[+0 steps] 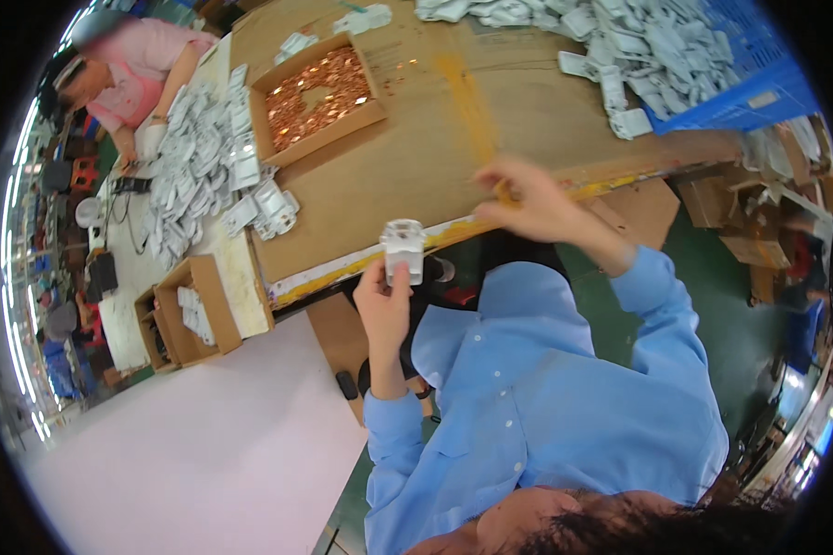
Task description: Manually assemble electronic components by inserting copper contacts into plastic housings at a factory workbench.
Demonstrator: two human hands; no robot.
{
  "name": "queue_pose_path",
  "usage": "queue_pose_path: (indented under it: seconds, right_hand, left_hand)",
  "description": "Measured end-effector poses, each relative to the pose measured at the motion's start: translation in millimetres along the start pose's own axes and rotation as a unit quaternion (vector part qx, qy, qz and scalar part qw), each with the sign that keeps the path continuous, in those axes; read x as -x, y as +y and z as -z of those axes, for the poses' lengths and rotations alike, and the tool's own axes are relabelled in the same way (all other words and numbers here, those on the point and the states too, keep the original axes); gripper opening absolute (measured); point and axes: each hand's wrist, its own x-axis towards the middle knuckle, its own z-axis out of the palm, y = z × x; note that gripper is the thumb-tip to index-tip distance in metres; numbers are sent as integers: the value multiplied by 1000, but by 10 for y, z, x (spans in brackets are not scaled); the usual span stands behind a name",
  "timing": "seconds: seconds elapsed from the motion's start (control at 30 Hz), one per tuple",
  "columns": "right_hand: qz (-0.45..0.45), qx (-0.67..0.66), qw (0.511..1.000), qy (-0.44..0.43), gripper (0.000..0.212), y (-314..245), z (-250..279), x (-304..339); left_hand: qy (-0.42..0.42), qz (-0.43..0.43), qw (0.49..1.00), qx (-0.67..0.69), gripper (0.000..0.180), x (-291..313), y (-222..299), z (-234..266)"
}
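Note:
My left hand [382, 303] is closed on a white plastic housing [403, 242], held upright at the table's near edge with the thumb against its front. To the right, my right hand [528, 202] hovers over the same edge, apart from the housing. Its fingers are curled together and slightly blurred; whatever they may pinch is too small to make out. Farther off on the brown cardboard table top [407, 166] stands an open cardboard box [335, 141] holding many small copper-coloured metal pieces [317, 100].
White plastic parts [194, 153] are heaped at the left, and more [657, 55] at the far right by a blue crate [740, 104]. A smaller cardboard box [215, 305] stands lower left. Across the left table, a person in pink [148, 60] works. Cartons [754, 236] stand at right.

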Motion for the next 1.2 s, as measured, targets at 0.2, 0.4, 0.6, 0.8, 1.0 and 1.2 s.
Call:
queue_pose_path:
  seconds: [0.2,0.4,0.6,0.8,1.0,1.2]
  right_hand:
    - [-20,452,854,257,33,1086,1256,232]
    - [-87,458,864,191,31,1437,1459,466]
    - [-87,434,876,192,25,1154,1427,478]
    - [-93,401,889,199,17,932,1332,496]
    - [-11,139,962,233,6,300,812,321]
    - [47,-116,991,41,8,-354,-188,-136]
  left_hand:
    - [195,-70,977,-40,18,-702,361,934]
    - [270,-106,948,-132,32,-1885,558,2040]
    - [354,-105,919,-139,44,-2774,605,2713]
    - [409,-134,868,-248,47,-2791,536,2751]
    - [295,-236,901,-214,36,-1788,573,1277]
    - [-76,-275,924,-255,91,-484,287,-38]
